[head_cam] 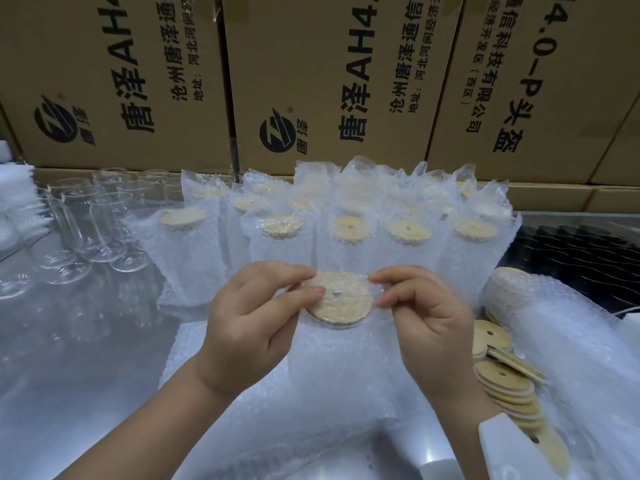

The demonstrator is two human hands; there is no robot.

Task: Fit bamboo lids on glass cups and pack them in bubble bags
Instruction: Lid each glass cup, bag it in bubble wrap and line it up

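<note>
Bare cups (pixel 100 233) stand far left of the grip. Left hand (pixel 252 327) and right hand (pixel 426 320) pinch opposite edges of a bag's (pixel 339 362) mouth over the lidded cup (pixel 337 301) between them. Loose lids (pixel 509 379) lie right.

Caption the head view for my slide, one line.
Left hand and right hand pinch a bubble bag around a lidded cup; packed cups behind, empty cups left, loose lids right.
</note>
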